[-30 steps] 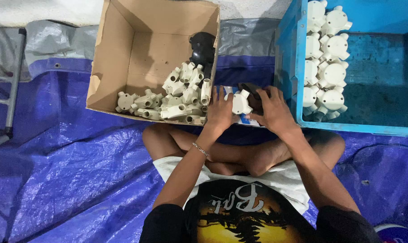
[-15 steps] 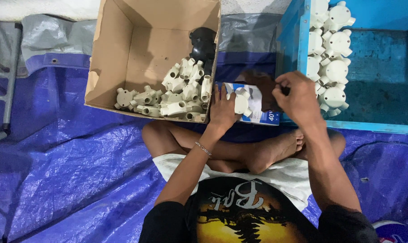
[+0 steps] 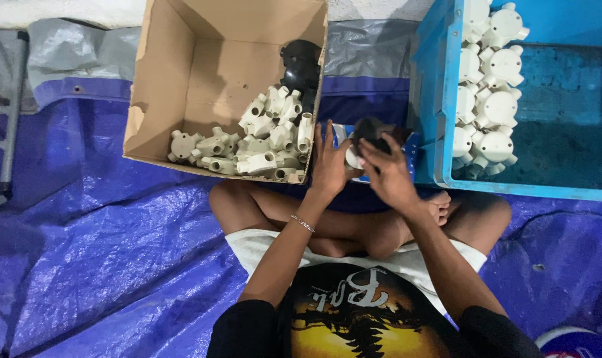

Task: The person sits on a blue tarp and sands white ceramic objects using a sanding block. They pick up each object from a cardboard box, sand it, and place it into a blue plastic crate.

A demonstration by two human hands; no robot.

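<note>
So the person was sitting cross-legged on a blue tarp [image 3: 115,252], both hands meeting around the middle of the frame, a bit above centre. The left hand [image 3: 329,162] had its fingers curled around a small cream plastic junction fitting [image 3: 354,158], holding it from the left side. The right hand [image 3: 388,174] was over a round black cap [image 3: 370,127], fingers bent and spread across it, pressing it against the fitting; couldn't really tell how tight that grip was. Just behind the hands sat a small blue and white packet [image 3: 407,149], mostly hidden. Upper left of the frame there was an open cardboard box [image 3: 181,73] with a pile of loose cream fittings [image 3: 261,142] in its near right corner. On the right edge stood a blue plastic crate [image 3: 559,113] with finished white fittings [image 3: 490,86] stacked along its left wall.
</note>
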